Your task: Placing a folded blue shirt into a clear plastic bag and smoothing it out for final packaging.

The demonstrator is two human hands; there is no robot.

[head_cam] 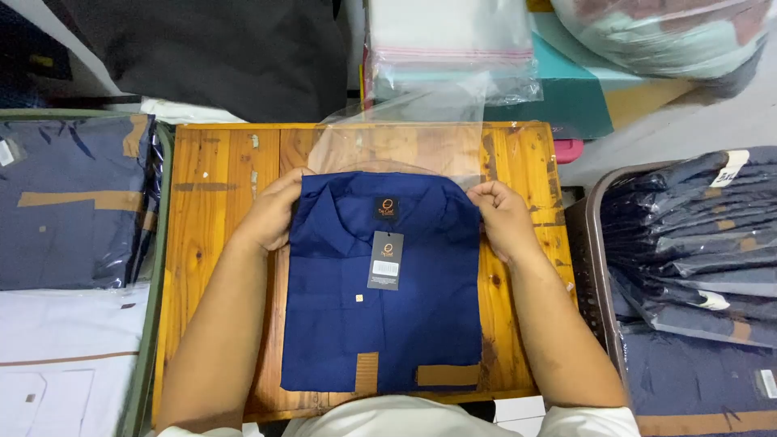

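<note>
Head view: my folded blue shirt [380,316] lies mid-bench [210,210], its collar toward the far edge. My left hand [271,214] and right hand [503,217] pinch its far corners, at the mouth of a clear bag [405,146]. Bagged shirts [696,243] fill a basket [589,267] beyond the right edge.

Left hand [271,212] fingers tucked under folded blue shirt [384,299]; hang tag [386,260] print too small; forearms cut by bottom edge.
</note>
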